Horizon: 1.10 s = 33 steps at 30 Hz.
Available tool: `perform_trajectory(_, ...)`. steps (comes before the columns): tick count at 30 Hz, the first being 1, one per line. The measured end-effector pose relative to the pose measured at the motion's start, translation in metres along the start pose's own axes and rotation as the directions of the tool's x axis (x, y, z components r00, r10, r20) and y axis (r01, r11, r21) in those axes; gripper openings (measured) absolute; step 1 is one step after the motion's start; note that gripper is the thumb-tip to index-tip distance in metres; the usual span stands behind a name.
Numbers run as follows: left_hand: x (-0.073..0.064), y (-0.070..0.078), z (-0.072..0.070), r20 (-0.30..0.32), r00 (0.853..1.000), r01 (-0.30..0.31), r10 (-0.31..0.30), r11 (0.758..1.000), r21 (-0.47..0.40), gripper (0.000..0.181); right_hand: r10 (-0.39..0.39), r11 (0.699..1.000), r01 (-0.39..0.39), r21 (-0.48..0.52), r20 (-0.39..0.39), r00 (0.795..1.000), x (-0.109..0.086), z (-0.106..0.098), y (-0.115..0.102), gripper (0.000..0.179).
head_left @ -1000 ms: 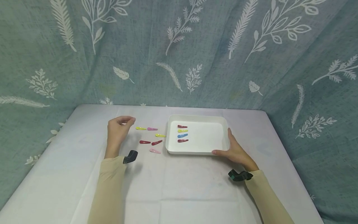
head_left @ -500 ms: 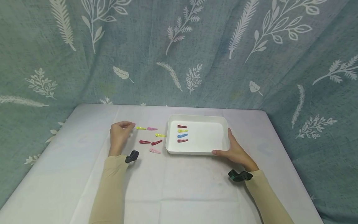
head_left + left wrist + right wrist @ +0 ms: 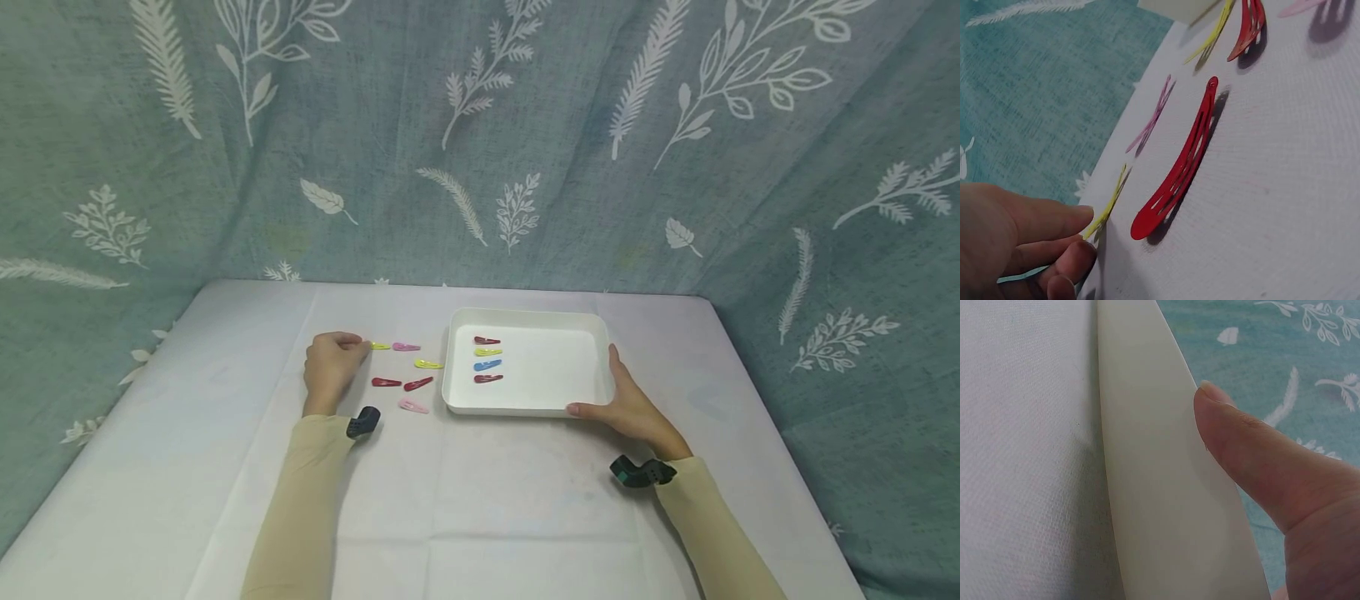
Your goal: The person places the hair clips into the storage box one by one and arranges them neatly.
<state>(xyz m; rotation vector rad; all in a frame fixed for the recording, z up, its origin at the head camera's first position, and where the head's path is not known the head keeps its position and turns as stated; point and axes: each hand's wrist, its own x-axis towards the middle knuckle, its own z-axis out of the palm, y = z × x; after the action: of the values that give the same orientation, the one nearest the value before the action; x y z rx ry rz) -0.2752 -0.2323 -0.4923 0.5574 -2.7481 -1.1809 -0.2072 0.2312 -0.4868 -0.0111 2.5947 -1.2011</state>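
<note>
My left hand (image 3: 333,367) pinches the near end of a yellow hair clip (image 3: 1109,211) between thumb and fingertip; the clip still lies at the table surface. Beside it are a purple-pink hair clip (image 3: 407,347) and a red hair clip (image 3: 1175,169). My right hand (image 3: 637,408) grips the near right corner of a white tray (image 3: 540,411), its thumb (image 3: 1235,431) over the rim; the other fingers are mostly hidden. Inside the tray, at its left, lie several hair clips in a column: red, yellow, a blue hair clip (image 3: 487,365) and red.
More clips lie between the left hand and the tray: a second yellow hair clip (image 3: 428,364), another red hair clip (image 3: 418,384) and a pale pink hair clip (image 3: 413,406). A white cloth (image 3: 525,500) covers the table. A leaf-patterned curtain (image 3: 390,167) hangs behind.
My left hand has come down and to the right, and its fingertips have closed on the end of the leftmost yellow hair clip. The right hand and the tray keep their place.
</note>
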Motion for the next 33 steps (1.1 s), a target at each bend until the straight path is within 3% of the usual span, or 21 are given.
perform_trajectory(12, -0.004, 0.001, 0.0, -0.033, 0.999, 0.003, -0.001, 0.999, 0.047, 0.027, -0.012, 1.0, 0.012, 0.001, 0.001, 1.0, 0.001, 0.001, -0.001, 0.144)
perform_trajectory(19, -0.006, 0.005, -0.004, 0.028, 1.0, 0.008, -0.009, 0.999, 0.035, 0.028, 0.0, 1.0, 0.0, 0.002, -0.003, 1.0, 0.001, 0.002, -0.002, 0.144)
perform_trajectory(33, -0.009, 0.008, -0.017, 0.135, 0.991, -0.001, 0.018, 0.992, -0.123, 0.029, 0.0, 1.0, 0.0, -0.019, -0.003, 1.0, 0.001, 0.0, -0.001, 0.144)
